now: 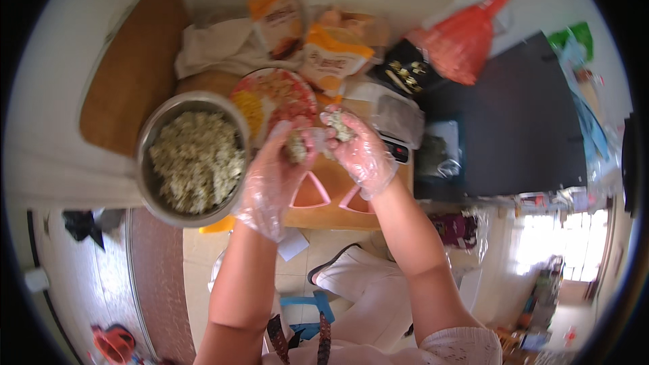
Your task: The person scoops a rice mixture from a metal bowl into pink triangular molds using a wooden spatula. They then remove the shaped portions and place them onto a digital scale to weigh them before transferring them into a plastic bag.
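Observation:
Both my hands wear clear plastic gloves. My left hand [284, 162] holds a clump of seasoned rice [296, 148] in curled fingers. Close beside it, my right hand [357, 152] holds another clump of rice [340, 126]. Left of my hands stands a steel bowl [144, 162] of rice mixed with dark flecks. Beyond them lies a round plate [241, 81] with yellow, pale and pink chopped fillings, partly hidden by my left hand. Two pink triangular moulds [310, 206], [350, 207] rest on the wooden table below my hands.
A digital scale [398, 151] bearing a plastic container [398, 116] stands to the right. Orange-and-white food pouches [332, 58], a black bag [405, 68] and a red plastic bag [459, 40] are at the back. A dark surface [512, 116] extends on the right.

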Demonstrator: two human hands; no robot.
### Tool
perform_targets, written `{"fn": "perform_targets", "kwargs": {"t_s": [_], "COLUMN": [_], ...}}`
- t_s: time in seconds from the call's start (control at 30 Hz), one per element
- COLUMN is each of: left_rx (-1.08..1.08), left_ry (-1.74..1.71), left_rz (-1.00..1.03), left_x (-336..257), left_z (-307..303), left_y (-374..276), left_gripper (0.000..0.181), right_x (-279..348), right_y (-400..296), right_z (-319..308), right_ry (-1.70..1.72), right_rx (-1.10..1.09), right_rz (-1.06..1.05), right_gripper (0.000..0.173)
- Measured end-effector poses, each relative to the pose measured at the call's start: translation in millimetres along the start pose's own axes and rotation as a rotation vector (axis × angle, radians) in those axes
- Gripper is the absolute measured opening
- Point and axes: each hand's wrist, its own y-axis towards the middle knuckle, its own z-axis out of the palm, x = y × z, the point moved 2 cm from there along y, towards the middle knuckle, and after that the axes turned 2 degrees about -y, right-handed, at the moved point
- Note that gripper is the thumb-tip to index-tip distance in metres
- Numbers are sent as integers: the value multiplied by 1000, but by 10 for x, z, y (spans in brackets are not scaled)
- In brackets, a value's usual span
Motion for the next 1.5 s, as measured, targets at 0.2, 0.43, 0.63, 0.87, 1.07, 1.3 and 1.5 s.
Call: {"fn": "perform_targets", "kwargs": {"t_s": [0.2,0.43,0.63,0.87,1.07,1.3,1.5], "left_rx": [-81,-110,-68,-187,-162,-205,-169], "left_ry": [67,87,125,137,71,18,6], "left_rz": [-14,37,41,47,31,50,66], "left_x": [-135,-125,-88,-110,-162,-178,-215], "left_z": [-80,-101,-43,-26,-42,-65,12], "left_y": [-44,-40,-20,0,-16,-9,-58], "left_gripper": [19,14,14,22,20,21,22], "right_x": [644,1387,1370,1366,1371,1781,1753], "right_y": [-286,-396,-5,284,303,53,-193], "right_z": [-553,-1704,-1855,-2206,-2168,-2036,-1722], "right_ry": [113,-498,-1076,-1314,-1685,-1476,-1318], "right_rx": [-168,-581,-752,-602,-535,-779,-766], "right_rz": [-136,-269,-238,-299,-323,-375,-359], "right_gripper": [25,29,38,44,44,24,20]}}
